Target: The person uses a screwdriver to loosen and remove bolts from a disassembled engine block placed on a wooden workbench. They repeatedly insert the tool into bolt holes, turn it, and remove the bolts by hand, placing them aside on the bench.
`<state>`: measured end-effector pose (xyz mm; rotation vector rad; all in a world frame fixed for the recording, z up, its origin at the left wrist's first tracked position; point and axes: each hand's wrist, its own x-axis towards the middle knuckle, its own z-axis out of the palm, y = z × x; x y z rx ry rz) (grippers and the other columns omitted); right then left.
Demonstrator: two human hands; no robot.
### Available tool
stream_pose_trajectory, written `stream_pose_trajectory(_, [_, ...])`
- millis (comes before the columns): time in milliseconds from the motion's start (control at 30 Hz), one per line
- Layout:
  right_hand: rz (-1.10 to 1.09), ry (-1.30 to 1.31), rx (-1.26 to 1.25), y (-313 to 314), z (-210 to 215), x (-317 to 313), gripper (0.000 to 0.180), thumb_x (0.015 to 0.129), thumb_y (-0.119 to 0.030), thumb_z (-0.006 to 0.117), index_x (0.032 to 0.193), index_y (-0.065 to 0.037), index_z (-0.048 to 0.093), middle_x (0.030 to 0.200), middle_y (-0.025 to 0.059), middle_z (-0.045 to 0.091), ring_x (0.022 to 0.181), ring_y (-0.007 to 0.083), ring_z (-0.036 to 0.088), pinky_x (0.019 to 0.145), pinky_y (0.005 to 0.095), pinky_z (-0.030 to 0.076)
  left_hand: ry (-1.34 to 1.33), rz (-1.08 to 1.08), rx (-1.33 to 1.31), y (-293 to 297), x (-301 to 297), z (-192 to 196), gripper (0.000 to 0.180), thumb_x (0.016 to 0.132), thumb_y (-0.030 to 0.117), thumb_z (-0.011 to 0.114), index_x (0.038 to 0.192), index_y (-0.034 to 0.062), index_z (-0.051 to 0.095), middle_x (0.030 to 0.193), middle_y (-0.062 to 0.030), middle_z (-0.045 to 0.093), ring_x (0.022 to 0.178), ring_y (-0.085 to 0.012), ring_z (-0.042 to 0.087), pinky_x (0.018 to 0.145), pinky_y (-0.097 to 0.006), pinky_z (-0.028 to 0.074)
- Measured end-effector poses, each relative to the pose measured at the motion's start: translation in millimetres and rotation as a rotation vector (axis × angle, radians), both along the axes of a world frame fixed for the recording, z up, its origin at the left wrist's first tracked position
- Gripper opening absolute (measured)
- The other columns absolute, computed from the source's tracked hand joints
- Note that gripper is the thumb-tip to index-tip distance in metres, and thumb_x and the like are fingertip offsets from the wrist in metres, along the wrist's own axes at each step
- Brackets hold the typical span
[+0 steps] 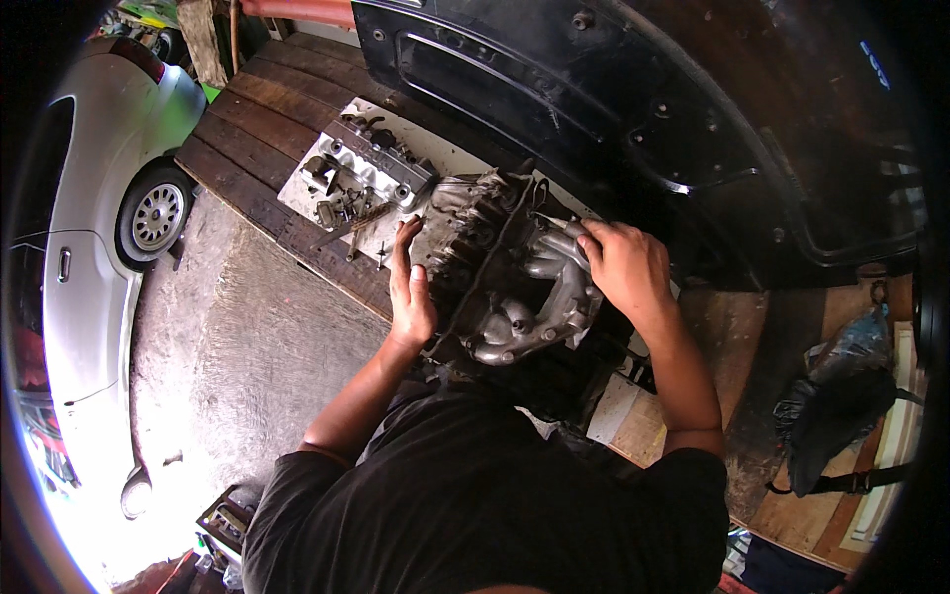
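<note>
A greasy metal cylinder head [465,230] lies in front of me on the bench, with a grey cast intake manifold [561,297] of curved pipes along its right side. My left hand [412,295] is at the head's near left edge, its fingers stretched out and thumb apart, holding nothing. At the manifold's far right end, the curled fingers of my right hand [630,265] close on a pipe. A thin pale pointed piece [556,222] shows beside those fingertips; whether they hold it too, I cannot tell.
A silver valve cover [371,163] and several small metal parts [341,210] lie on a white board left of the head. Dark planks [259,117] form the bench. Behind stands a large black panel [554,89]. A silver car [94,287] is at left, a black bag [841,421] at right.
</note>
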<state>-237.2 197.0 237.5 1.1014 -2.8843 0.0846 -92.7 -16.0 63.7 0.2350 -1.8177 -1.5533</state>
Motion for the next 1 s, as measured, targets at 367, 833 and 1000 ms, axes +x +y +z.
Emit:
stream_pose_trajectory(367, [0.078,0.188,0.160,-0.1,-38.3,32.8,0.035,0.088,-0.015,0.061,0.121,-0.015,0.070,0.082,0.0152,0.065,0.070,0.0310,0.069,0.062,0.0409,0.056,0.003,-0.012,0.021,3.3,-3.2,1.8,0.067,0.102,0.046,0.035,0.142,-0.0072,0.039,0.147,-0.0241,0.043,0.147,-0.0367,0.027,0.119,-0.047,0.016])
stream_pose_trajectory(833, [0.001,0.025,0.083,-17.4,-31.1,29.9,0.021,0.093,-0.020,0.062,0.108,-0.011,0.072,0.081,0.0152,0.070,0.074,0.0330,0.069,0.065,0.0417,0.055,0.008,-0.010,0.014,1.6,-2.7,-0.2,0.066,0.103,0.046,0.036,0.143,-0.0066,0.038,0.148,-0.0241,0.041,0.147,-0.0366,0.027,0.120,-0.046,0.015])
stream_pose_trajectory(1000, [0.026,-0.100,0.061,-7.2,-25.3,54.8,0.023,0.093,-0.021,0.061,0.111,-0.011,0.072,0.077,0.0169,0.069,0.072,0.0343,0.069,0.065,0.0431,0.055,0.001,-0.020,0.000,-0.3,-1.5,-6.2,0.066,0.102,0.045,0.035,0.144,-0.0064,0.038,0.149,-0.0240,0.041,0.147,-0.0364,0.026,0.120,-0.046,0.014])
